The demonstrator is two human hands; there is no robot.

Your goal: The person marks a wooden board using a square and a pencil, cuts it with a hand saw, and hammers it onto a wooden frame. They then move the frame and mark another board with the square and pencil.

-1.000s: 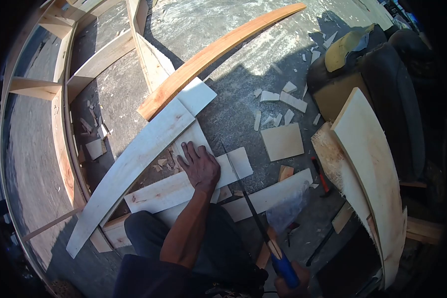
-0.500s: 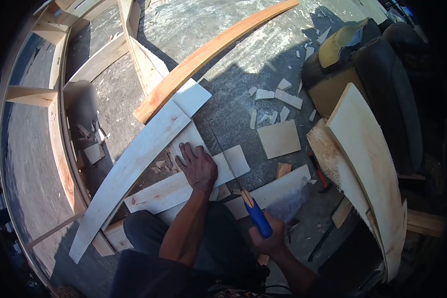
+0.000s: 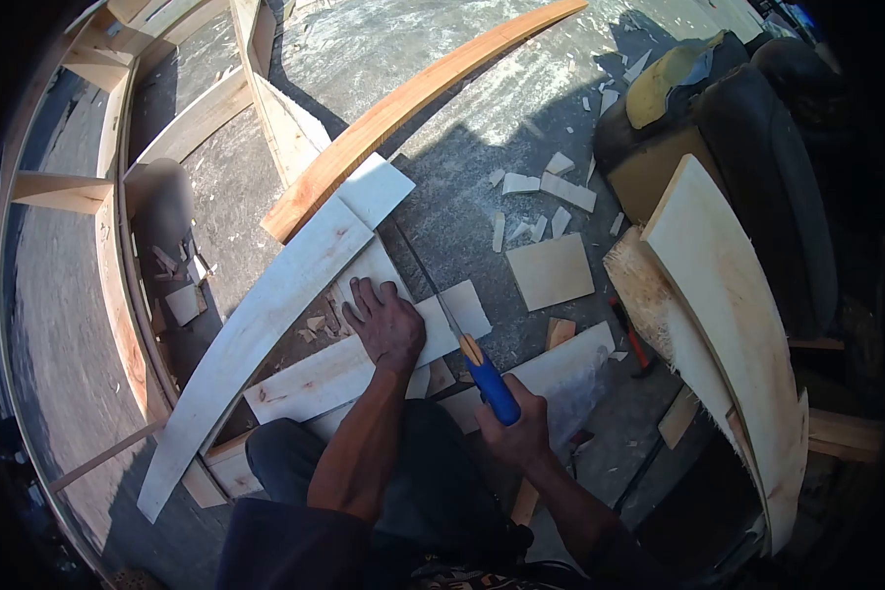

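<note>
My right hand [image 3: 518, 423] is closed round the blue handle of a handsaw [image 3: 492, 388]. The thin blade of the saw slants up and left, crossing a pale wooden board [image 3: 308, 379] near its right end. My left hand [image 3: 387, 326] lies with fingers spread on that board and on another flat piece of wood [image 3: 374, 267] beneath it. Just beyond my left hand is a long curved pale plank [image 3: 256, 305], its upper end resting on a short pale board [image 3: 382, 187].
A curved orange-brown timber [image 3: 413, 103] lies at the top. Wooden framing [image 3: 108, 246] fills the left side. Several offcuts [image 3: 565, 192] and a square wood piece [image 3: 551, 272] lie on the floor. Curved boards [image 3: 728, 305] lean by a worn black seat [image 3: 767, 187] at right.
My right hand has pushed the saw forward, up and slightly left, so the handle is now closer to the board's edge. My left hand stays pressed in about the same spot.
</note>
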